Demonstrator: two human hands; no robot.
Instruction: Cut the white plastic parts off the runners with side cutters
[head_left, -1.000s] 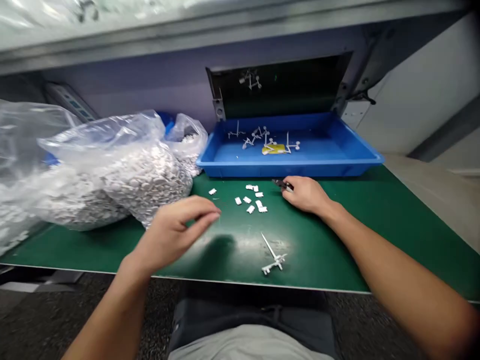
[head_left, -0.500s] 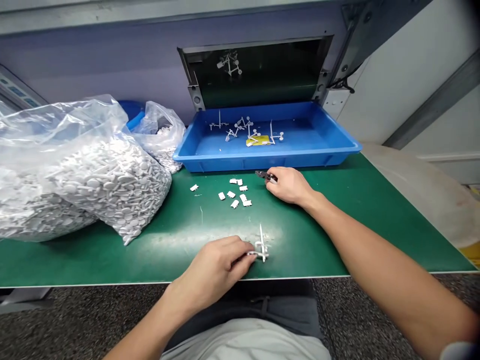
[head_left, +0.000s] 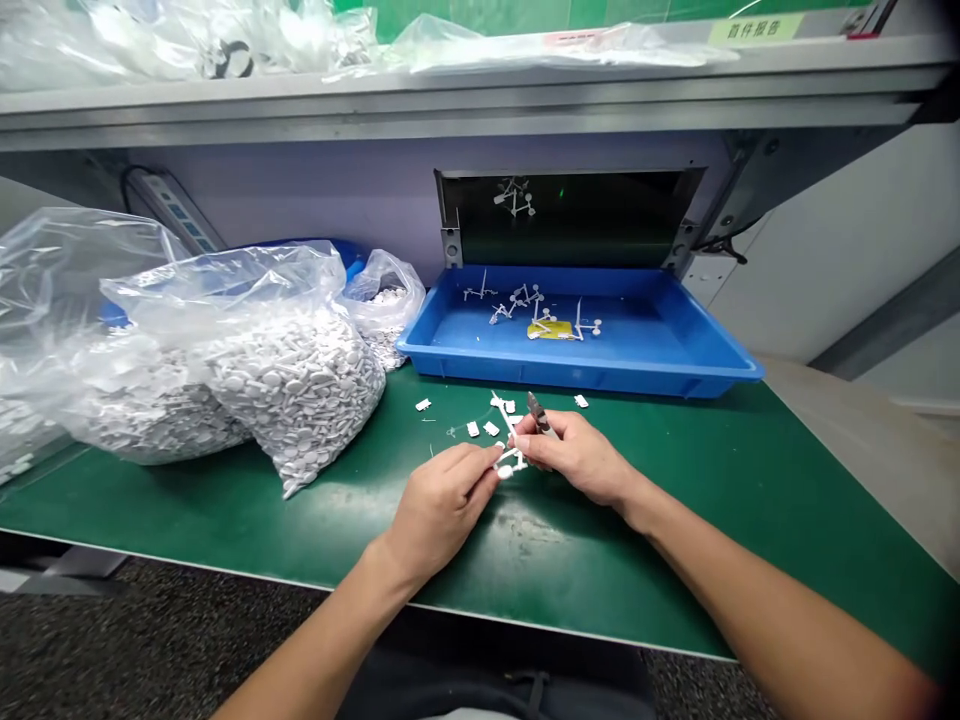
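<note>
My left hand (head_left: 442,500) is closed, pinching a white plastic sprue (head_left: 506,415) just above the green tabletop. A long stem of the sprue points up and away, and small round pieces sit near its lower end. My right hand (head_left: 585,458) is closed around a pair of nippers (head_left: 538,410), whose jaws point away from me. Its thumb and fingertips also touch the sprue stem. Behind the hands lie several small white plastic parts (head_left: 491,429), some partly hidden by the sprue. A single white part (head_left: 581,401) rests to their right.
A blue tray (head_left: 585,372) with several white sprues and a yellow piece (head_left: 556,328) stands behind the hands, below a dark wall opening (head_left: 585,230). Clear bags (head_left: 300,390) full of white parts fill the left side. A metal shelf (head_left: 420,110) runs overhead.
The head view has tilted up, showing more shelf. My hands have come together, the right one bringing the nippers to the sprue, which my left hand has moved forward. One white part now lies farther right.
</note>
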